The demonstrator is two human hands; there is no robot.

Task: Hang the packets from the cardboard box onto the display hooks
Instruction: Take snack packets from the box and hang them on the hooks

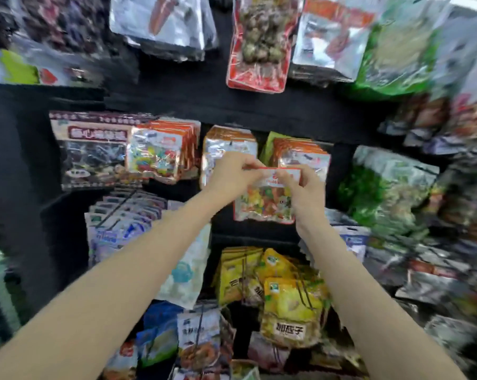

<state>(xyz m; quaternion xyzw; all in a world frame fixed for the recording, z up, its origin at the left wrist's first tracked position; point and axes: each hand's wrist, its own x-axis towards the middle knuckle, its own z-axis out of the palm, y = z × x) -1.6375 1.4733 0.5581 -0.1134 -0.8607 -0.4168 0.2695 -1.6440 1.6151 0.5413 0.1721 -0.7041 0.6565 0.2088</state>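
Both hands are pinching the top strip of a small red-edged clear plastic packet of colourful snacks [264, 198]: left hand [229, 176], right hand [306, 187]. It's up by the middle-row hooks. Looks light, floppy and crinkly, probably slippery, so hold the stiff header near the hole.

A red-edged packet [264, 200] with a clear window showing multicoloured contents is held upright by its top edge, pinched between both hands. It is positioned at the display's centre, with matching hung packets [300, 157] at 1 o'clock and others [227, 149] at 11 o'clock.
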